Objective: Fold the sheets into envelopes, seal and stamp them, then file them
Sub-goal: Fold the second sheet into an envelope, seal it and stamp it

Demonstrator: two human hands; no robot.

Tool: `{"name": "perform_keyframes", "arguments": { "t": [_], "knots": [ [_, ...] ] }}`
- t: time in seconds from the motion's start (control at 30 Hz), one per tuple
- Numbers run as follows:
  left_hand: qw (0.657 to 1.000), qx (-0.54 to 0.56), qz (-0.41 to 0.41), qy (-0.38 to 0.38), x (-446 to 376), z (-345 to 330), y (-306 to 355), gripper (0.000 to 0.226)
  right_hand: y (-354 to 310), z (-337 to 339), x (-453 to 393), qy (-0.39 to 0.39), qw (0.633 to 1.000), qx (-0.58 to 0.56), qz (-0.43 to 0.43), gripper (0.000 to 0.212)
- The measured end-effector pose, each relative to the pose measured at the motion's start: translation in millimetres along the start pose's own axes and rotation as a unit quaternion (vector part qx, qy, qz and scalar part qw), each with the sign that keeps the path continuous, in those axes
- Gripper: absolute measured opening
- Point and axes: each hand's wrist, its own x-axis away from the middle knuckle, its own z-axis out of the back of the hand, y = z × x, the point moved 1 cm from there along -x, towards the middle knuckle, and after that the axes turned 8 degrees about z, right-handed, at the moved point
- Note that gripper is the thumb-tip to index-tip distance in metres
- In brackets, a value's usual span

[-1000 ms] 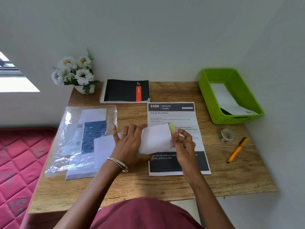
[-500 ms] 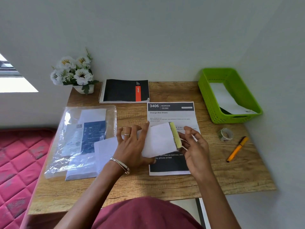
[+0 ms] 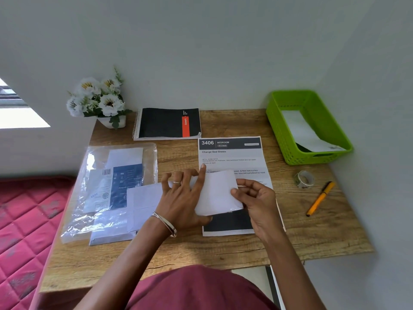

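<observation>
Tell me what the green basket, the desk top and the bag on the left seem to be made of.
Green basket: looks like moulded plastic, slightly glossy, with perforated walls and a cut-out handle. Desk top: wood-grain surface with a matte finish, possibly laminate rather than solid wood. Bag: clear thin plastic film, wrinkled and catching glare.

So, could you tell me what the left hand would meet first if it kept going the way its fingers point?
Probably the printed instruction sheet just beyond the left hand; farther on lies the black notebook, though height is unclear.
</observation>
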Motion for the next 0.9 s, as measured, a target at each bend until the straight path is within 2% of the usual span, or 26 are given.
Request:
{"name": "perform_keyframes", "arguments": {
  "t": [0.27, 0.37, 0.47, 0.53, 0.6, 0.73, 0.9],
  "knots": [
    [1.0, 0.002, -0.012, 0.027, -2.5, 2.4, 0.3, 0.108, -2.4, -1.2, -1.0, 0.023, 1.0, -0.016, -0.001, 0.024],
    [0.997, -0.003, -0.034, 0.062, -3.5, 2.9, 2.2, 0.094, -10.7, -4.3, -2.3, 0.02, 0.998, -0.053, 0.003, 0.026],
    [0.996, -0.001, -0.032, 0.082, -6.7, 7.4, 1.2, 0.079, -21.5, -5.5, -4.6, -0.016, 0.995, -0.101, -0.003, 0.03],
    [0.994, 0.01, -0.027, 0.104, -9.3, 13.4, 2.2, 0.061, -28.1, -5.2, -5.1, -0.05, 0.989, -0.14, -0.004, 0.031],
    [0.991, 0.035, -0.019, 0.126, -11.1, 20.6, 4.1, 0.044, -32.0, -4.0, -5.0, -0.084, 0.981, -0.173, -0.006, 0.035],
    [0.975, 0.147, 0.013, 0.168, -17.7, 37.9, 0.7, 0.037, -32.6, 0.9, -5.1, -0.108, 0.981, -0.163, -0.011, 0.045],
    [0.912, 0.304, 0.077, 0.264, -26.6, 74.3, -6.5, 0.02, -25.9, 5.0, -2.6, -0.095, 0.987, -0.125, -0.027, 0.046]
  ]
}}
